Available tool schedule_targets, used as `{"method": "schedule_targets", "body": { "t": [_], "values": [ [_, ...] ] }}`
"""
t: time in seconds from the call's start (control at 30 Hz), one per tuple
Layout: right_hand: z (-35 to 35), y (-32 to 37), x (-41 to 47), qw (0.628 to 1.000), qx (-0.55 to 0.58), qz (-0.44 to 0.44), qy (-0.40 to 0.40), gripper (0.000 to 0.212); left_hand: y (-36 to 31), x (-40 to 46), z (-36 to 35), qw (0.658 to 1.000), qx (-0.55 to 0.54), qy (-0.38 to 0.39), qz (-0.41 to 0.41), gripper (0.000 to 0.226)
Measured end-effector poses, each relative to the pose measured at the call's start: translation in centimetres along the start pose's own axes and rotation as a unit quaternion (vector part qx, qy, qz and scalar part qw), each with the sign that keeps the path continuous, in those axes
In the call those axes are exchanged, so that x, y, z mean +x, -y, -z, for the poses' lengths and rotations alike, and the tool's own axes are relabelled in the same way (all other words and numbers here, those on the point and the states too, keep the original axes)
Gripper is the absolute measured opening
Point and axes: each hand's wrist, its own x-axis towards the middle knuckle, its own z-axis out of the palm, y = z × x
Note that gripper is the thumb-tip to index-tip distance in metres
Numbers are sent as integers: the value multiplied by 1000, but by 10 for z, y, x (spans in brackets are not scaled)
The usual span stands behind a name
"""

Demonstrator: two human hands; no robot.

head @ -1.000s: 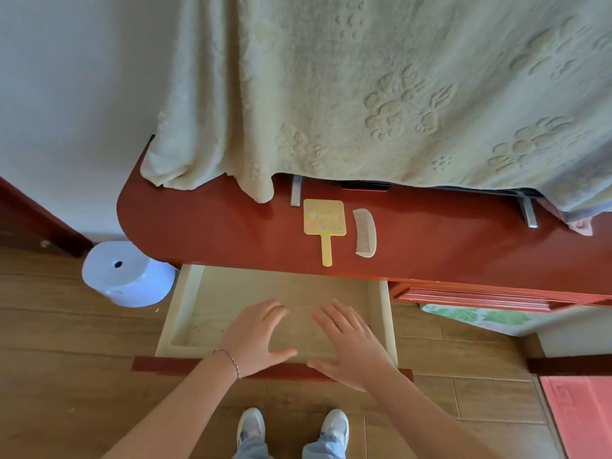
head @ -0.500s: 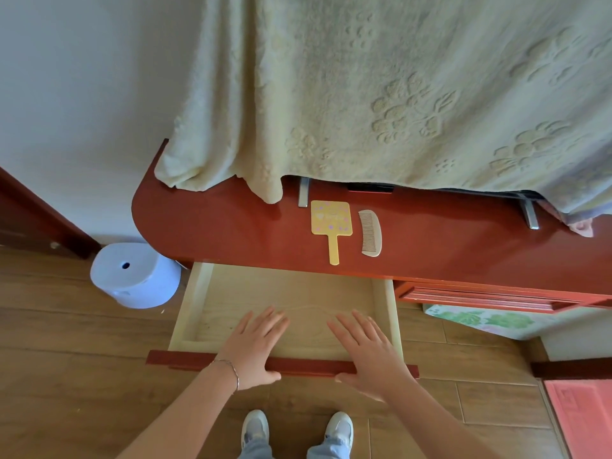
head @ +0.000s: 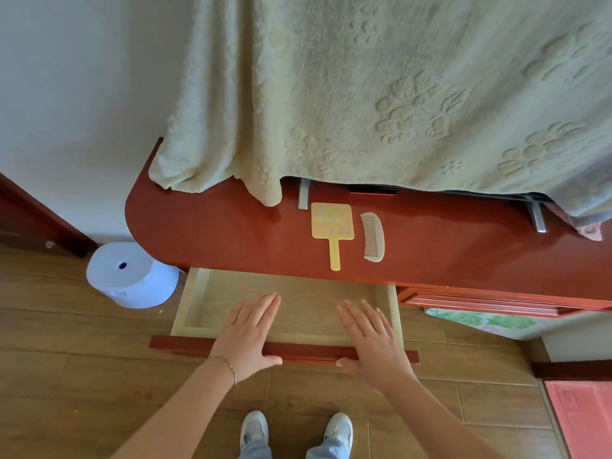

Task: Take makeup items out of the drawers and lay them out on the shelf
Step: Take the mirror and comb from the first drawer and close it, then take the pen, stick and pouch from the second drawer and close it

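Both hands have come back from over the drawer floor to its front edge since a second ago: then they hovered inside the box, now their heels sit on the dark red front rail. That open pale wooden drawer [head: 298,303], pulled out from under the red lacquered shelf [head: 212,233], serves as the landmark; what shows of its floor is bare.

Left of the drawer, on the plank floor, stands a pale lilac round stool [head: 130,276]. At the drawer's front, the left hand [head: 250,332], a thin bracelet at its wrist, lies palm down with fingers [head: 265,306] straight and close together, thumb hooked along the rail, holding nothing. Beyond the drawer, on the shelf, the yellow square hand mirror with a handle [head: 332,223] lies flat, and just beside it, to its right, the beige curved comb [head: 373,236]; the two do not touch. Behind them hangs a cream embossed blanket [head: 397,94]. The right hand [head: 371,339] mirrors the left at the drawer's front, fingers [head: 357,318] slightly fanned, empty. Right of the drawer a second red drawer front [head: 480,301] sits barely ajar.

My reading: this drawer is emptied and the step in hand is pushing it shut. That calls for an even shove from both palms so the box slides straight, then a move to the next drawer.
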Motion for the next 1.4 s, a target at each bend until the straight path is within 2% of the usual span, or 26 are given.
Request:
{"method": "schedule_targets", "body": {
  "t": [0.33,0.57,0.7,1.1,1.4],
  "values": [
    [7,-6,31,997,-8,-55,-44,109,10,34,8,997,54,-46,28,116],
    [8,-12,60,994,-24,-80,-77,108,15,60,9,993,59,-93,29,83],
    [8,-15,74,990,-23,-86,-110,107,18,73,10,991,56,-123,26,72],
    [12,-20,104,982,-42,-103,-155,102,20,101,15,986,61,-152,32,56],
    [7,-11,103,977,-38,-130,-166,95,17,99,21,987,62,-145,31,56]
  ]
}}
